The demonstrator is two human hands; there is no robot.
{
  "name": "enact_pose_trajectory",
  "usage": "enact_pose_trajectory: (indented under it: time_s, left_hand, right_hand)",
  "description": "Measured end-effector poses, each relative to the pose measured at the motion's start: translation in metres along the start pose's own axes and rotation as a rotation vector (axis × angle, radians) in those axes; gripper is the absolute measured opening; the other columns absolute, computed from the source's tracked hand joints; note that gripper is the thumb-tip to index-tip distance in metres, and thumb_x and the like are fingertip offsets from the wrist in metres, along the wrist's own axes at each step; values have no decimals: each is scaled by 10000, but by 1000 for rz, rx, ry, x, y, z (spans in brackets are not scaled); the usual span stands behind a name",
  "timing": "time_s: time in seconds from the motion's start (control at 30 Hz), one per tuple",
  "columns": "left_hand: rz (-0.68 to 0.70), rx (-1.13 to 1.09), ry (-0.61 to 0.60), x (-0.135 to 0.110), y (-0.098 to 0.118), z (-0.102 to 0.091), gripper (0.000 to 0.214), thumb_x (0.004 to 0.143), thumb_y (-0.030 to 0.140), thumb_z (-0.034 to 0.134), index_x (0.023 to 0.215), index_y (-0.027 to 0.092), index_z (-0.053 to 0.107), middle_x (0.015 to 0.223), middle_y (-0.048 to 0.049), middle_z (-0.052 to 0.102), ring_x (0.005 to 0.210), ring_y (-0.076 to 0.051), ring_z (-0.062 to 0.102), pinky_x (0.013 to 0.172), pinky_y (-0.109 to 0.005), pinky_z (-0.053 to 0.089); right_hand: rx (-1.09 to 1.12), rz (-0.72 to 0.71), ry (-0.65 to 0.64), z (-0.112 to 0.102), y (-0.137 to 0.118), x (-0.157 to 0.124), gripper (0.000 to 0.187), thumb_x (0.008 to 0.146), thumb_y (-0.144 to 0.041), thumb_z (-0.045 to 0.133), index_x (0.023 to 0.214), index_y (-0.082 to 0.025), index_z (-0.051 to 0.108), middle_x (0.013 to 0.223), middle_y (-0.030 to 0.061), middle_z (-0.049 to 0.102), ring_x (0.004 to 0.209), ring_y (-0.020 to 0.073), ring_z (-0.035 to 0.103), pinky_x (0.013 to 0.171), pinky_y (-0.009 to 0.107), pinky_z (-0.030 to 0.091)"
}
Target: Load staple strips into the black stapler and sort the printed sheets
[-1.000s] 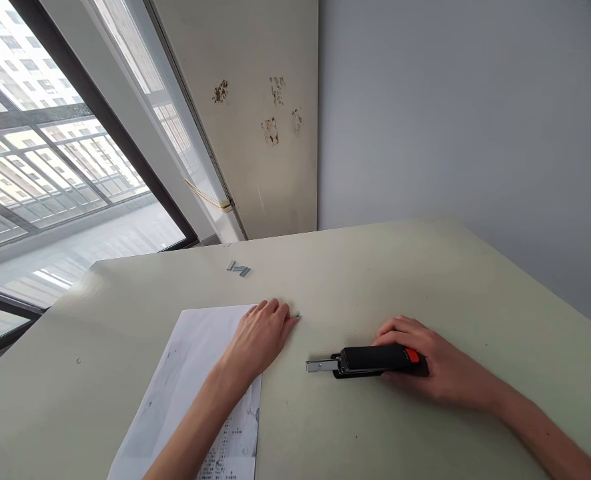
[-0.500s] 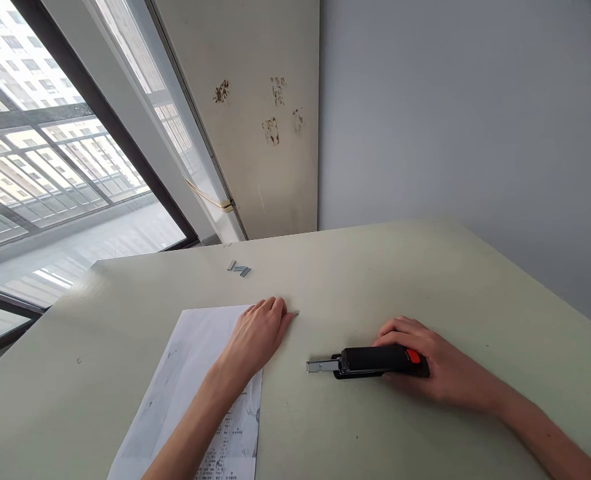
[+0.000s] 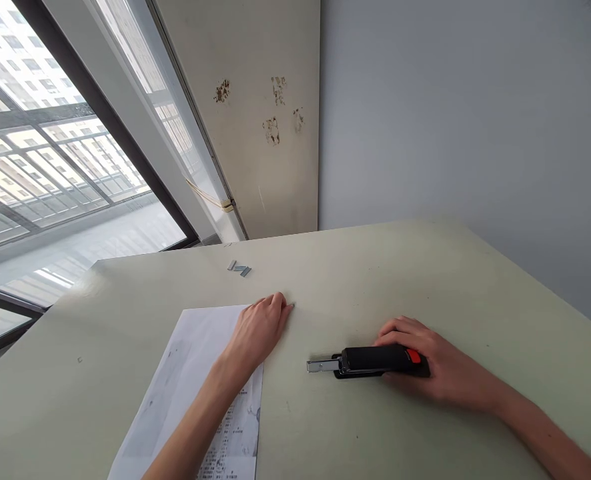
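Observation:
A black stapler with a red patch lies on the table, its metal staple tray sticking out to the left. My right hand is wrapped round the stapler's rear end. Over the top right corner of a printed paper sheet, my left hand is closed in a pinch. A small grey tip of a staple strip shows at its fingertips; the rest of it is hidden. Farther back lie several loose staple strips.
The pale green table reaches back to a grey wall and a stained cream panel. A window with a dark frame stands at the left. A single bent staple lies on the table's left part.
My left hand has shifted slightly back and left with the staple strip, of which less shows now. My right hand and the stapler have stayed in place.

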State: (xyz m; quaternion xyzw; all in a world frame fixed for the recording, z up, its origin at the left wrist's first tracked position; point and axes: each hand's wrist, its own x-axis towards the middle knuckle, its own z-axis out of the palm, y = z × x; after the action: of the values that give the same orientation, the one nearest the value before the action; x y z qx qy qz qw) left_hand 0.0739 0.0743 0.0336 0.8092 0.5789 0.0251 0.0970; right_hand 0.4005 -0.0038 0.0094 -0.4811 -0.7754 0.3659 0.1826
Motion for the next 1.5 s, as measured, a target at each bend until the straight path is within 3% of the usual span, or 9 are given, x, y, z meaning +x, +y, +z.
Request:
enact_pose_trajectory:
  time_s: [0.33,0.57,0.7,0.9,1.03,1.17,1.3,1.5]
  left_hand:
    - [-33,-19,10,7,-5,7,241,1122,335,328,993,239,507,841,-39,717,688,-242,674,585,-307,314]
    - [-14,-126,67,-7,-2,2,252,1123,364,298,1011,244,490,1054,-46,699,687,-192,616,617,-307,345]
    - [-8,-308,47,-20,3,-6,315,1125,466,309,1020,250,512,847,14,658,689,-166,595,657,-284,407]
    - [-39,-936,-163,-40,16,-21,439,1071,636,400,933,233,507,637,75,450,579,-119,360,544,-255,310]
    - [-27,-1119,-309,-54,32,-30,433,1059,631,457,922,222,490,638,83,446,551,-92,330,529,-255,284]
    - [6,-1276,-498,-65,50,-33,433,1042,632,502,926,216,485,674,86,423,532,-71,353,511,-243,277]
    - [40,-1235,-669,-70,62,-31,424,1049,627,479,940,217,495,634,87,461,537,-79,370,533,-241,316]
    - [71,-1086,-700,-70,68,-30,350,1065,541,449,929,224,507,645,78,489,574,-93,426,579,-250,358]
  right_hand:
    - [1,1,-7,0,1,-1,171,965,-367,703,1126,-311,703,1227,51,693,1144,280,642,1007,452,550]
    - [-24,-34,27,1,3,-1,158,950,-336,715,1107,-325,706,1194,35,707,1102,269,660,957,431,576]
    - [-44,-73,38,3,12,1,162,959,-312,700,1121,-323,693,1194,43,699,1111,271,655,947,443,583]
    - [-49,-98,63,5,15,-2,267,979,-369,702,1242,-347,661,1222,38,692,1055,241,686,884,394,616]
    - [-106,-136,291,10,3,-8,459,988,-405,707,1420,-377,556,1342,62,634,1166,253,659,901,381,613]
    - [-114,-339,456,22,-12,-10,439,998,-324,691,1418,-326,564,1261,88,614,1143,254,626,877,366,582]
    - [-98,-518,460,32,-27,-10,407,994,-299,713,1383,-294,592,1249,92,577,1145,250,577,930,381,541]
    - [-121,-552,415,35,-32,-15,288,984,-313,755,1258,-326,667,1282,79,544,1171,247,543,976,396,531]
